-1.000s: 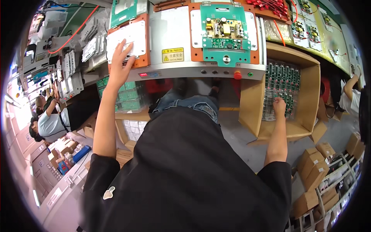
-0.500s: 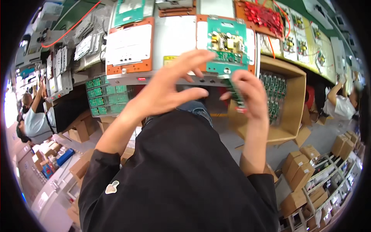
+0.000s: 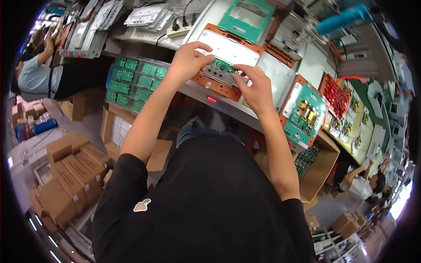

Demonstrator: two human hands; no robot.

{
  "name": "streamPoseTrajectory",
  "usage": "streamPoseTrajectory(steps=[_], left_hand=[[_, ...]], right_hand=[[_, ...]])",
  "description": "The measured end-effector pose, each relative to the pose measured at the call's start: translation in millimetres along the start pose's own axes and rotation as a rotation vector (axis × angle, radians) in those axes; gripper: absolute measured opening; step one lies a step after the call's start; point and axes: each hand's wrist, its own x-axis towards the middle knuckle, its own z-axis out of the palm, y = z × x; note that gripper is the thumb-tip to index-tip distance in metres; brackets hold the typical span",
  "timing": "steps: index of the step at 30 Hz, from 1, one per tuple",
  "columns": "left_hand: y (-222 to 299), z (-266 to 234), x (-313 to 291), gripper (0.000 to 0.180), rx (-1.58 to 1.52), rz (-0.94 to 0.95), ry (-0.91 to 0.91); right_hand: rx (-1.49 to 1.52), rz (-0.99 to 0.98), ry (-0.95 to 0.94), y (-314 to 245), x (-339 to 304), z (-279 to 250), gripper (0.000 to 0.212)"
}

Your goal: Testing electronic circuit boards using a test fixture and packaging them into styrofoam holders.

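Note:
A narrow green circuit board [image 3: 222, 65] lies across the front part of a fixture with a white top and an orange-brown base [image 3: 215, 87]. My left hand [image 3: 189, 62] pinches the board's left end, its fingertips closed. At the other end, my right hand [image 3: 255, 86] grips it between thumb and fingers. A grey strip with dark round spots [image 3: 219, 76] runs along the board's near side. Whether the board is fully seated cannot be seen. Further right, a second fixture carries a green plate [image 3: 293, 127] with a populated board [image 3: 307, 115] in it.
A green frame [image 3: 246, 18] rises behind the near fixture. Trays of green boards [image 3: 137, 82] stand at the left below the bench. A cardboard box [image 3: 322, 168] with boards sits at the right. Red parts [image 3: 334, 97] lie beyond the second fixture. Other people work at both sides.
My view has turned left. My right hand has carried the board from beside the right fixture to the left one. My left hand, empty before, now grips its other end.

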Motion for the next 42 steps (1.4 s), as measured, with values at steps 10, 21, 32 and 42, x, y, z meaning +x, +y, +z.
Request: streamPoseTrajectory(steps=[10,21,32,42], left_hand=[[-17.7,6.4,-2.4,0.024,0.361,0.343,0.029],[-26.8,17.2,2.0,0.022,0.355,0.491,0.184],[-25.3,20.8,-11.1,0.021,0.445,0.828,0.384],[-35.1,41.0,19.4,0.033,0.813,0.747,0.147]], right_hand=[[-0.076,-0.018,-0.086,10.2,-9.7,-4.8,0.022],[-0.159,-0.109,-0.079,13.3,-5.2,-17.1,0.025],[-0.245,-0.182,0.027,25.2,44.7,-45.8,0.023],[-0.531,-0.363,-0.13,52.2,49.6,-18.8,0.022]])
